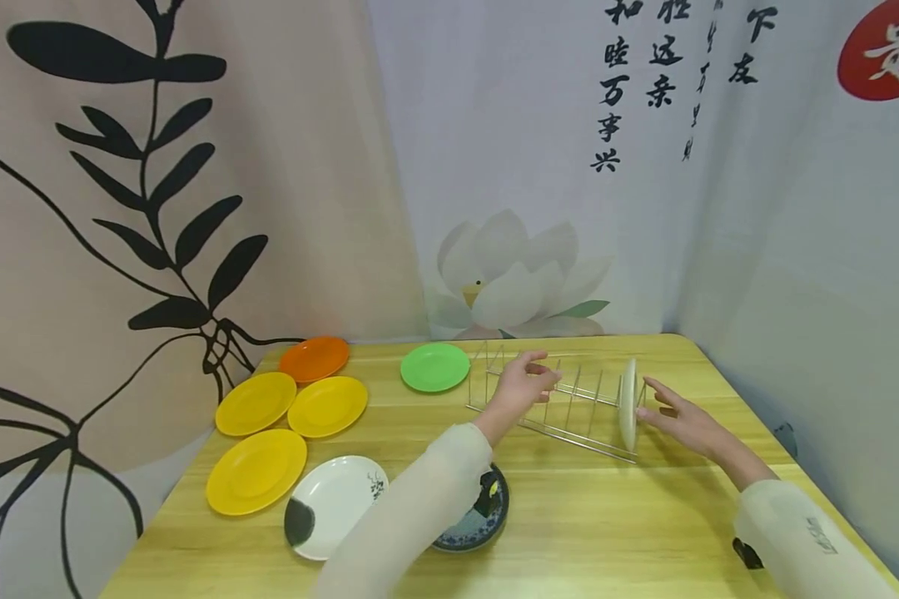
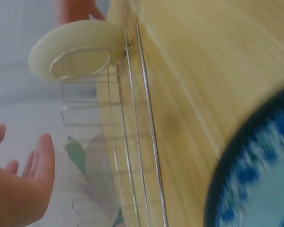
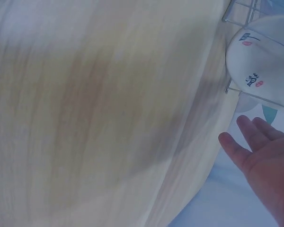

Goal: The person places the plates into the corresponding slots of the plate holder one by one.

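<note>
A metal wire dish rack (image 1: 578, 442) stands toward the back right of the table. In its right end slot a white plate (image 1: 629, 408) stands on edge; the right wrist view shows small dark and red characters on the plate's face (image 3: 274, 61). My left hand (image 1: 523, 387) hovers over the middle of the rack, fingers loosely bent and holding nothing. Just right of the plate is my right hand (image 1: 685, 424), its fingers spread and loosely extended, with the thumb near the plate. In the right wrist view its fingertips (image 3: 243, 121) are apart from the plate.
Left on the wooden table lie several yellow plates (image 1: 257, 472) and an orange plate (image 1: 315, 359). A green plate (image 1: 434, 368) lies beside the rack. Nearer are a white plate with a dark patch (image 1: 340, 503) and a dark-rimmed blue patterned plate (image 1: 474, 532), partly behind my left sleeve.
</note>
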`<control>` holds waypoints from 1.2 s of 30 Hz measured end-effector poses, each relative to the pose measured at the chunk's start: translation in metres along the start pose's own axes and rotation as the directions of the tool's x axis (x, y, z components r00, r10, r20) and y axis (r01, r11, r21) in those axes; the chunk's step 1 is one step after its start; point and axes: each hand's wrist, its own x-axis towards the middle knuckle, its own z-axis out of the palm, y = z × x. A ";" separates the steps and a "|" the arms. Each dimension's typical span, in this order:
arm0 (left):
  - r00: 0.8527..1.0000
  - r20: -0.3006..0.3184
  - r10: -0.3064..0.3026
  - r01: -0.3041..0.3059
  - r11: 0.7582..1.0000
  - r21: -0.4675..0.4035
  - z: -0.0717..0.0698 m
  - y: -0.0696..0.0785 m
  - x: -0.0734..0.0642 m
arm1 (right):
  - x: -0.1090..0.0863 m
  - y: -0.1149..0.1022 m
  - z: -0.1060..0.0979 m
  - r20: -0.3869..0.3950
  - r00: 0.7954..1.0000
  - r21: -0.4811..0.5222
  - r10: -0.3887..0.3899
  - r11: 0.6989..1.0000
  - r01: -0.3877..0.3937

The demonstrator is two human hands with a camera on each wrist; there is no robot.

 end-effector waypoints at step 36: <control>0.971 -0.204 -0.124 0.127 0.992 0.002 -0.234 -0.013 -0.107 | 0.005 0.005 -0.001 0.031 0.999 0.270 -0.026 0.963 0.017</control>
